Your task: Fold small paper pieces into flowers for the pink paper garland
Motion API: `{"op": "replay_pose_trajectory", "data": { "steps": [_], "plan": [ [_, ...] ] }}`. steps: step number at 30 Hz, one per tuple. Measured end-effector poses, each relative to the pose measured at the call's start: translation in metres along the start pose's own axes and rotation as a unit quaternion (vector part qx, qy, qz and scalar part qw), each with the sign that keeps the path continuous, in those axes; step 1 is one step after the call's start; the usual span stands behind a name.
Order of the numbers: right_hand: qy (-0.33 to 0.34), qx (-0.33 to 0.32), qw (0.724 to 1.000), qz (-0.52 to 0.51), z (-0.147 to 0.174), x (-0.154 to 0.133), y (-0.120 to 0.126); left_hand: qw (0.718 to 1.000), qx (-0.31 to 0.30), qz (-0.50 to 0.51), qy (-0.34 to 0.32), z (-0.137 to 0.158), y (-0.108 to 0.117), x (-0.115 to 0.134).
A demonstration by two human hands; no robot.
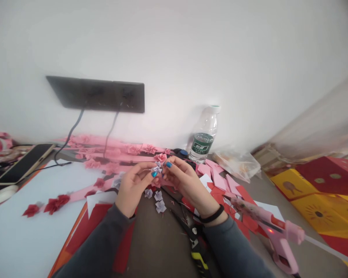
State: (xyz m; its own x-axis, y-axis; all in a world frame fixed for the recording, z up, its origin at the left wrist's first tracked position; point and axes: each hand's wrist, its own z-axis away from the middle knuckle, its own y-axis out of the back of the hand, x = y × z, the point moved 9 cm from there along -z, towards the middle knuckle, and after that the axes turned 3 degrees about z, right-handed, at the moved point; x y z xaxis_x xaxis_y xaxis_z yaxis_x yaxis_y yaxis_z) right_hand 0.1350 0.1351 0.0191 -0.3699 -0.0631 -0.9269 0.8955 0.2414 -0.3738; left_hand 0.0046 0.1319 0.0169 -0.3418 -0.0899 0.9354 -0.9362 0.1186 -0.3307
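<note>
Between the fingertips of both hands is a small pale lilac paper flower (157, 168). My left hand (137, 184) pinches it from the left, thumb on the near side. My right hand (187, 183) has its thumb and fingers closed at the flower's right side; a dark band circles that wrist. Just below the hands, several loose lilac paper flowers (160, 202) lie on the grey table. A pair of black scissors or pliers (188, 224) rests near my right forearm. Behind the fingertips a pink paper flower (160, 157) shows.
A pink glue gun (266, 220) with a lit red light lies at the right, near red and pink paper pieces (217, 179). A water bottle (204, 135) stands by the wall. Flowered pink strips (116, 154), white sheets (20, 227) and a phone (26, 164) are left; yellow-red boxes (316, 204) are right.
</note>
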Motion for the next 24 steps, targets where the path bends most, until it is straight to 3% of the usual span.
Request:
{"op": "replay_pose_trajectory", "data": {
  "steps": [8,11,19,24],
  "plan": [
    [0.104,0.031,0.983,0.149,0.003,-0.024,-0.002,0.995,-0.018,-0.097,-0.017,0.002,-0.003,0.008],
    [0.111,0.031,0.976,0.187,0.004,-0.025,-0.006,0.994,-0.033,-0.105,-0.016,0.003,-0.007,0.007],
    [0.141,0.062,0.944,0.292,0.008,-0.030,-0.005,0.994,-0.003,-0.103,-0.021,0.000,-0.002,0.008],
    [0.130,0.032,0.942,0.308,0.008,-0.029,-0.008,0.994,0.013,-0.111,-0.019,0.000,0.002,0.007]
  ]
}}
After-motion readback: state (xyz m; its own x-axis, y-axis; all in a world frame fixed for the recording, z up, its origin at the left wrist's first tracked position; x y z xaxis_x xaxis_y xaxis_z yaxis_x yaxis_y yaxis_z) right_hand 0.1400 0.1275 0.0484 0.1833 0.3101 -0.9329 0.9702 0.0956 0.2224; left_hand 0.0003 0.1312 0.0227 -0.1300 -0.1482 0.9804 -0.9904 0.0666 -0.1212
